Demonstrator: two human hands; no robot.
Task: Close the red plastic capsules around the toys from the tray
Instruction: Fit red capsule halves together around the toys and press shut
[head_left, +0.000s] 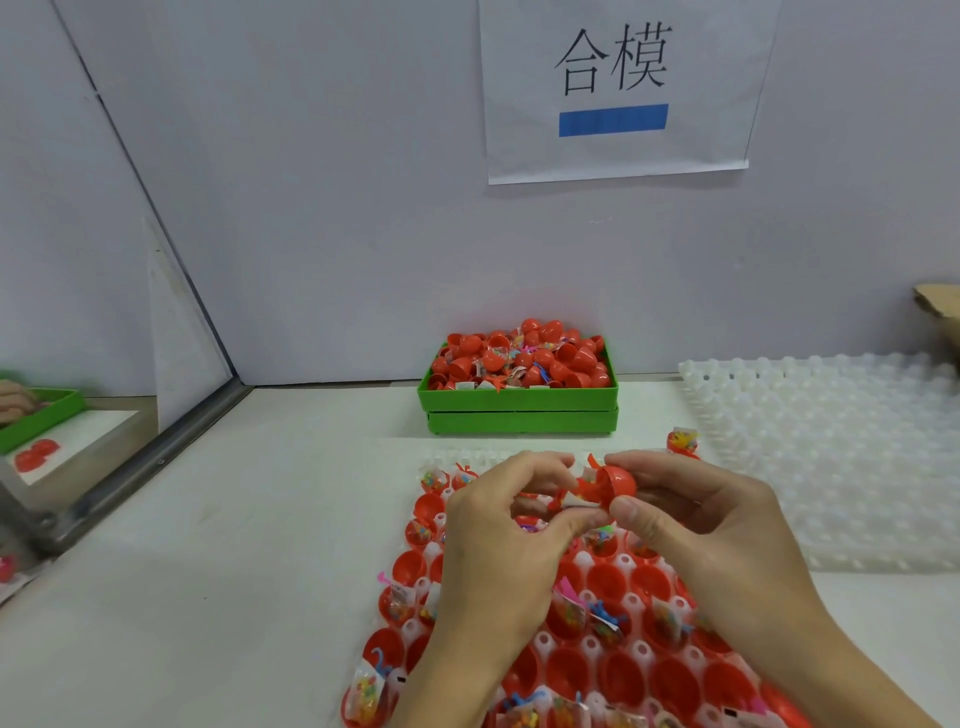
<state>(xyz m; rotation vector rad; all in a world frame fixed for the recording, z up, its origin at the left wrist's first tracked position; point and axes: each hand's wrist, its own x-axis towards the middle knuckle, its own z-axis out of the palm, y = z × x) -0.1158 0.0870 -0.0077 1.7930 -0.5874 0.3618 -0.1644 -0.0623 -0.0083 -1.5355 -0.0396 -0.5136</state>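
White moulded tray (841, 467) lies on the table (208, 597) at right, its cups bare. Nearer, a second tray (587, 644) holds rows of red capsule halves (680, 680), several loaded with bagged toys (667, 621). Two stacked green bins (519, 410) stand against the wall; the upper one is heaped with red capsules (524, 356). Above the near tray, the right hand (711, 525) grips a red capsule half (615, 480) between thumb and fingers; the left hand (498, 525) pinches the toy packet (576, 501) at its mouth
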